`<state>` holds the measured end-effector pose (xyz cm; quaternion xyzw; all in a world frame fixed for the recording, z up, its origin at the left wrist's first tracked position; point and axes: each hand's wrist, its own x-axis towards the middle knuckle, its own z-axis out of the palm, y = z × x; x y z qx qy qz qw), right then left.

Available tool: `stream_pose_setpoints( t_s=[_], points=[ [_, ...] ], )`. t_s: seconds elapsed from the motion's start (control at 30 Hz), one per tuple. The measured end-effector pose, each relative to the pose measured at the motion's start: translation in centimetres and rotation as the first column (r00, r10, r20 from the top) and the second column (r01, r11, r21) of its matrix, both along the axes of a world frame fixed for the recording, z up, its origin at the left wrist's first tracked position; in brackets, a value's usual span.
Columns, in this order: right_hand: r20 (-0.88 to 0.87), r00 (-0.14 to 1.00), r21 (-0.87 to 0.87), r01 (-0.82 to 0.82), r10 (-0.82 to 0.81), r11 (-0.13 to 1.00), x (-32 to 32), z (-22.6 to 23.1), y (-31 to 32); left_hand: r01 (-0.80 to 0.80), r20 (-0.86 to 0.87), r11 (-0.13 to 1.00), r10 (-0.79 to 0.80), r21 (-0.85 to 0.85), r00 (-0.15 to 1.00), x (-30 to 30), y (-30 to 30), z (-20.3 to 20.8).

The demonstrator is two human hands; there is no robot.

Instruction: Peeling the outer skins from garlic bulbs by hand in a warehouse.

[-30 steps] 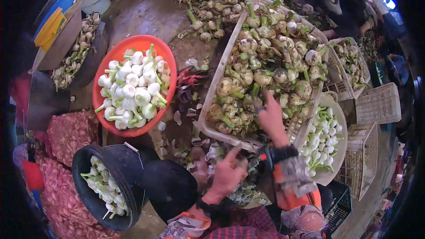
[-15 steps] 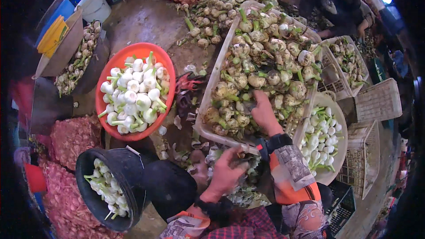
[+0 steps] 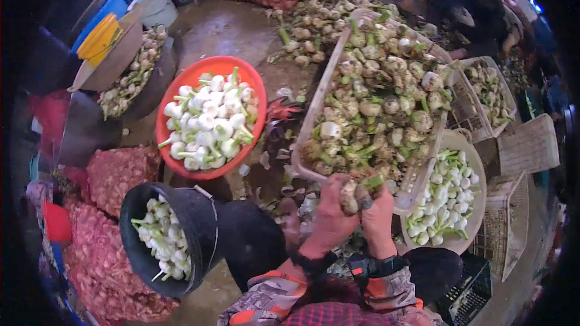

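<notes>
A dirty garlic bulb (image 3: pixel 348 198) with a green stem is held between my two hands, just over the near edge of a pale plastic crate (image 3: pixel 309 108) heaped with unpeeled, soil-stained garlic (image 3: pixel 374 105). My left hand (image 3: pixel 329 222) wraps the bulb from the left. On the other side, my right hand (image 3: pixel 379 220) closes on it, thumb against the bulb near the stem. Some fingertips are hidden behind the bulb. Shed skins lie below my hands. To the left, an orange-red basin (image 3: pixel 163 124) holds clean white garlic (image 3: pixel 211 122).
A black bucket (image 3: pixel 130 238) with trimmed garlic stands by my left leg. At right are a round pale tub (image 3: pixel 480 205) of white garlic and stacked crates (image 3: pixel 504 217). Red mesh sacks (image 3: pixel 99 265) line the left. Another person (image 3: pixel 465 18) sits at the far right.
My right hand has drawn back from the crate's heap with a garlic bulb, and my left hand has joined it there. The view has shifted, so the surroundings appear farther right.
</notes>
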<state>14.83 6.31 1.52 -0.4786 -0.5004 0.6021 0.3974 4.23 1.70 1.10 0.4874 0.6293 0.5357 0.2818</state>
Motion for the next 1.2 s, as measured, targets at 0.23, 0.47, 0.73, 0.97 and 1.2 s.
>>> stream_pose_setpoints(
  t_s=[0.23,0.47,0.73,0.97,1.2],
  points=[
    [0.117,0.975,0.108,-0.203,0.191,0.973,2.1,0.9,-1.9,0.201,0.352,0.979,-0.174,-0.042,0.92,-2.0,-2.0,1.2],
    [0.489,0.848,0.286,-0.375,0.202,0.882,3.2,1.0,-2.2,0.457,0.741,0.857,-0.144,-0.238,0.655,-4.8,-2.5,1.4],
    [0.248,0.96,0.215,0.075,-0.128,0.974,1.7,-2.6,-1.6,0.441,0.445,0.883,-0.333,-0.162,0.831,-5.3,-3.8,-2.7],
    [-0.184,0.982,0.062,-0.038,0.049,0.997,5.0,2.3,-2.5,0.227,0.663,0.961,-0.066,-0.16,0.746,-0.5,-2.0,-3.5],
    [-0.348,0.936,-0.084,0.033,-0.06,0.996,4.4,1.4,-3.5,0.28,0.882,0.959,-0.089,-0.051,0.464,0.3,-1.2,-3.2]
  ],
)
